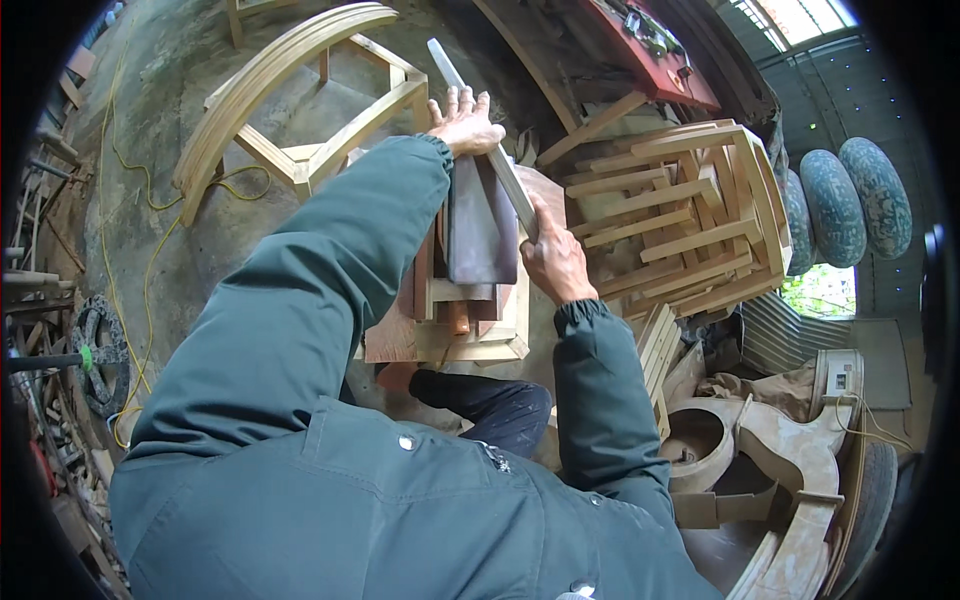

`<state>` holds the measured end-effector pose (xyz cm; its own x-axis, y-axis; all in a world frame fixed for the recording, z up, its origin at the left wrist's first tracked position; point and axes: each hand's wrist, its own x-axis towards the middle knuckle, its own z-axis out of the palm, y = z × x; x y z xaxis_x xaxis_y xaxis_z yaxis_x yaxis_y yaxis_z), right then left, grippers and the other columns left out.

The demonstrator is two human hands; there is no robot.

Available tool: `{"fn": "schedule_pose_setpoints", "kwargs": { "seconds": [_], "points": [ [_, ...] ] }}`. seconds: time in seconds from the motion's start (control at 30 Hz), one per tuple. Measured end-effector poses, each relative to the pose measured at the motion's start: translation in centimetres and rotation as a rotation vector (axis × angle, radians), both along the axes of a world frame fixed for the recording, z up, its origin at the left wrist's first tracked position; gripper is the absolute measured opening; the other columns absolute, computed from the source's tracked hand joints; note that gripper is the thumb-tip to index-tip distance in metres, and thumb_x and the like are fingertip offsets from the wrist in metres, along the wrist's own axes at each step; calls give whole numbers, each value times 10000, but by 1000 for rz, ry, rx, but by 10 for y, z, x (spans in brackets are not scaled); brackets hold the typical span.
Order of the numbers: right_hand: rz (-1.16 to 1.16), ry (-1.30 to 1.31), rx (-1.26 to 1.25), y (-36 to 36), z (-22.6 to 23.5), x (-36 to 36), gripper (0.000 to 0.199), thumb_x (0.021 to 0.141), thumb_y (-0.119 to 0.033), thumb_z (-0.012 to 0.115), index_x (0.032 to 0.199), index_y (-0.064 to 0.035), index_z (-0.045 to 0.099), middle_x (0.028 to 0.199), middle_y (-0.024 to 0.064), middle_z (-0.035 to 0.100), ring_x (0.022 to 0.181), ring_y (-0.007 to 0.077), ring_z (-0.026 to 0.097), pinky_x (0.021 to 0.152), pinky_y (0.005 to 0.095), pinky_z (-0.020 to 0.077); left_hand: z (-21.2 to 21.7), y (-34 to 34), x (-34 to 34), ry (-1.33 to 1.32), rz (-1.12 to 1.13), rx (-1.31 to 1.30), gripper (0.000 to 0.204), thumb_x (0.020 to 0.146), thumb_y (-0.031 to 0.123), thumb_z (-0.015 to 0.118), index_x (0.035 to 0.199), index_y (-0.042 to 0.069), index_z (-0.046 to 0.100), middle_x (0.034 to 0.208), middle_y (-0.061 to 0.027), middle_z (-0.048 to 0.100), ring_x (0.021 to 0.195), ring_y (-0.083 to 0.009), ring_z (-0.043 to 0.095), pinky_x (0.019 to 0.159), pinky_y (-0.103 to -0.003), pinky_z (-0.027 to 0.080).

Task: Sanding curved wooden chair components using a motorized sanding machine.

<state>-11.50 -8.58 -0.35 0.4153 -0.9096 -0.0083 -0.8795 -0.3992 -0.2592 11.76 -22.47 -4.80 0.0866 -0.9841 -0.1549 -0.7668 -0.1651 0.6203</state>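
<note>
Strip (513, 184) lies under left hand (468, 130), fingers spread wide; right hand (558, 262) holds its near end

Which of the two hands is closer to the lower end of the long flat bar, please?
The right hand: it grips the bar at that lower end, whereas the left hand lies across it farther up.

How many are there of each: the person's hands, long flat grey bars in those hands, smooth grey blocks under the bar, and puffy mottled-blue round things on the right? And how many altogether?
Bare left hand and bare right hand: 2
Long flat grey bar: 1
Smooth grey block: 1
Puffy mottled-blue round things, as far as visible: 3
Total: 7
</note>
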Motion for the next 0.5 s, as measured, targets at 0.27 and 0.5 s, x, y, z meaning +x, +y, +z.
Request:
{"fn": "schedule_pose_setpoints", "kwargs": {
  "seconds": [0.27, 0.5],
  "points": [
    [-32, -153, 81, 148, 0, -54, 878, 782, -43, 578, 1609, -160, 305, 977, 308, 663, 912, 511, 665, 796, 553, 542, 12, 80, -16, -1, -76, -21, 883, 923, 457, 517, 1665, 78, 225, 1746, -230, 27, 1617, -395, -82, 1262, -624, -62],
    [-256, -154, 179, 380, 46, -129, 921, 767, 47, 632, 1617, -153, 342, 1048, 257, 651, 956, 470, 687, 768, 512, 563, 54, 275, -106, 75, -174, -268, 812, 863, 325, 551, 1539, -84, 362, 1699, -322, 111, 1609, -440, 12, 1262, -657, 18]
  ]
}}
